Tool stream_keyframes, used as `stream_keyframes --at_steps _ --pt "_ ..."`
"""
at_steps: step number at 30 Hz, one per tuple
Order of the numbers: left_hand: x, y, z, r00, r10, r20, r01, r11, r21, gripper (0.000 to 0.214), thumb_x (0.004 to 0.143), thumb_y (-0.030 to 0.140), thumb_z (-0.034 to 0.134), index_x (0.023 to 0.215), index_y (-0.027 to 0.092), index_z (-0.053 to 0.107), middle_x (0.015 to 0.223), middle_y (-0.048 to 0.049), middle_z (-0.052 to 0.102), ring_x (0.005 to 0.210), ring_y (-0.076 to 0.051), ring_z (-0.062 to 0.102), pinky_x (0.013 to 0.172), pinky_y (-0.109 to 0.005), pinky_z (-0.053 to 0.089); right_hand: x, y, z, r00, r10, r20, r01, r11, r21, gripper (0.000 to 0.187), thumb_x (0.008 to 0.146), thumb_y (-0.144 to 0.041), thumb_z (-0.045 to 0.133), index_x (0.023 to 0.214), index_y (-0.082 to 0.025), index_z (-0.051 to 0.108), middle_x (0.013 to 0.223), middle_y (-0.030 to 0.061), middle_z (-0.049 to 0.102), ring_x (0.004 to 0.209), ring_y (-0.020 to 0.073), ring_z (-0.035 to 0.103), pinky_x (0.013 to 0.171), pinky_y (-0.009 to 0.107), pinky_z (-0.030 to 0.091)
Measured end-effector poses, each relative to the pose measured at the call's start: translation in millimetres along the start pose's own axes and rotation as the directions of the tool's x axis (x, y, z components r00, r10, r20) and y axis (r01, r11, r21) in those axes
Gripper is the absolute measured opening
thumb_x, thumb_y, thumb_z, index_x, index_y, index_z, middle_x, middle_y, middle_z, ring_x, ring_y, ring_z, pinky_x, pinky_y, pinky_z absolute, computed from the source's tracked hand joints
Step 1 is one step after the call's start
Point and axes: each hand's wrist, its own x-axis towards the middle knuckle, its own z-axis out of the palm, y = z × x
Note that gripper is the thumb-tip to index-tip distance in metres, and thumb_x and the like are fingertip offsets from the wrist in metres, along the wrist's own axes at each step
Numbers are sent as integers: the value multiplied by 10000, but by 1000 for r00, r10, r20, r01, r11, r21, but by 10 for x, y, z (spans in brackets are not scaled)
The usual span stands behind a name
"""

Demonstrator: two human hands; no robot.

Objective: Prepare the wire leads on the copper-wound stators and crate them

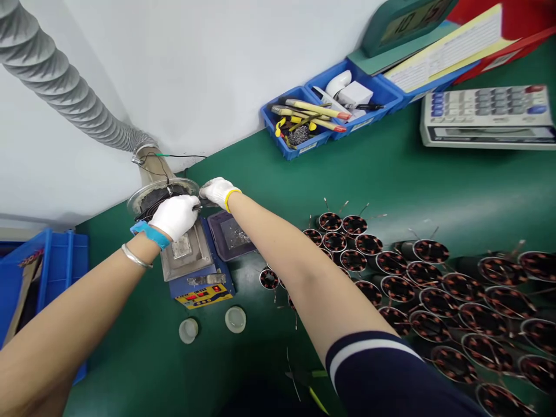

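My left hand (175, 218), in a white glove, is closed in a pinch beside the round fume hood (138, 204). A small dark bit shows at its fingertips, too small to name. My right hand (217, 191), also gloved, is curled shut at the hood's right edge; what it grips is hidden. Below my left hand stands a blue solder pot (204, 294) with a silvery square bath (181, 247). To its right lies a dark shallow tray (219, 236) with grey scraps, partly behind my right forearm.
Two small cups, one whitish (188, 330) and one pale (235, 319), stand before the pot. Many copper-wound motor stators (354, 260) fill the right side, wire ends sticking up. Blue bins (290, 152), a calculator (486, 116) and pliers (319, 399) lie around. A grey duct (65, 87) rises left.
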Motion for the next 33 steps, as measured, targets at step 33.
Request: stream_keyframes --at_steps 33 --pt "-37 156 221 923 -358 -138 229 802 -551 121 734 205 556 752 179 673 742 -60 685 745 -223 620 756 -320 464 -367 229 18 820 -548 -165 409 763 -501 237 802 -334 529 987 -248 651 1047 7 701 914 211 642 707 295 463"
